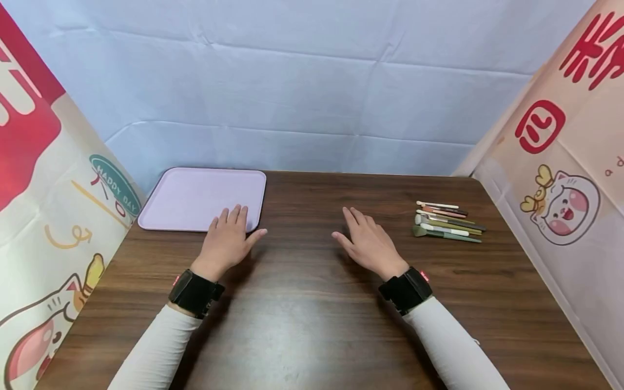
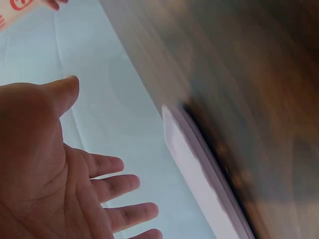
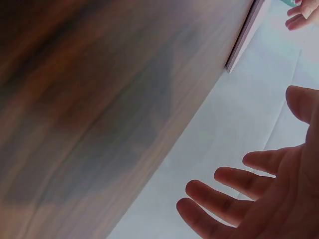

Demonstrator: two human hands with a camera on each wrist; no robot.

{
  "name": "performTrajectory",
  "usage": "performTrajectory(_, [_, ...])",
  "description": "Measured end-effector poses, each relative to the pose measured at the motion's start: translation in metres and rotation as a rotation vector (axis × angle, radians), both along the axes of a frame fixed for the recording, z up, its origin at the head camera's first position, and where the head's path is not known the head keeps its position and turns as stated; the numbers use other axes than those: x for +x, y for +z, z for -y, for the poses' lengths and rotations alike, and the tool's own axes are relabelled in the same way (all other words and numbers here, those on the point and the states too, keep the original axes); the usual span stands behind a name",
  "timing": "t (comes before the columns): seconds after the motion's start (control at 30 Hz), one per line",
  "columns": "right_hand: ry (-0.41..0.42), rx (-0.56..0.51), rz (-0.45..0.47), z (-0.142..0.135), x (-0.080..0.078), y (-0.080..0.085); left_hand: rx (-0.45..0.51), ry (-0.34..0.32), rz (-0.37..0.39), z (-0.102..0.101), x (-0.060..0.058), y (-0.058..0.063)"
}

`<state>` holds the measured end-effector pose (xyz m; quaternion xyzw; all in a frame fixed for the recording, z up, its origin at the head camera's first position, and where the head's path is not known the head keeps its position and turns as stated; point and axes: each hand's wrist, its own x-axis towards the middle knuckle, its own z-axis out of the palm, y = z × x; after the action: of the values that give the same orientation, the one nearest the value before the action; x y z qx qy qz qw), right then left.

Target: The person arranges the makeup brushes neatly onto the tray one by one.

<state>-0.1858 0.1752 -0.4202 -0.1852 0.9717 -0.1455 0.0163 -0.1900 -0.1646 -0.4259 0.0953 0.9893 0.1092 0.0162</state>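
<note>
My left hand point(image 1: 226, 238) is palm down with its fingers stretched out, and its fingertips overlap the near right corner of a pale lilac tray point(image 1: 195, 197) in the head view. The left wrist view shows that hand's bare palm, with the tray's edge point(image 2: 199, 174) beyond the fingers. Over the middle of the table, my right hand point(image 1: 370, 244) has spread fingers and holds nothing. To its right lies a small bunch of makeup brushes point(image 1: 448, 222), side by side, with green, white, pink and dark handles. Their bristle ends point left.
A dark brown wooden table point(image 1: 302, 325) fills the lower view. Pale blue cloth point(image 1: 312, 92) hangs along its back edge. Printed cloth panels stand at the left point(image 1: 73, 216) and right point(image 1: 551, 260) sides. Both wrists wear black bands.
</note>
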Motion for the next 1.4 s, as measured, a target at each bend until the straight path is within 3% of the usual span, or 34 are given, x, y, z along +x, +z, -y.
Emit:
performTrajectory(0.37, [0.017, 0.02, 0.036, 0.035, -0.021, 0.003, 0.024, 0.086, 0.0, 0.042, -0.014, 0.003])
performTrajectory(0.63, [0.026, 0.039, 0.08, 0.068, -0.037, 0.01, 0.025, 0.127, -0.058, 0.067, -0.023, 0.003])
performTrajectory(0.8, [0.019, 0.048, 0.096, 0.089, -0.045, 0.012, 0.021, 0.167, -0.057, 0.083, -0.031, 0.001])
performTrajectory(1.13, [0.038, 0.039, 0.133, 0.126, -0.056, 0.012, 0.011, 0.28, -0.007, 0.116, -0.048, 0.002])
performTrajectory(1.4, [0.073, 0.05, 0.161, 0.151, -0.065, 0.01, 0.013, 0.364, 0.066, 0.138, -0.052, 0.006])
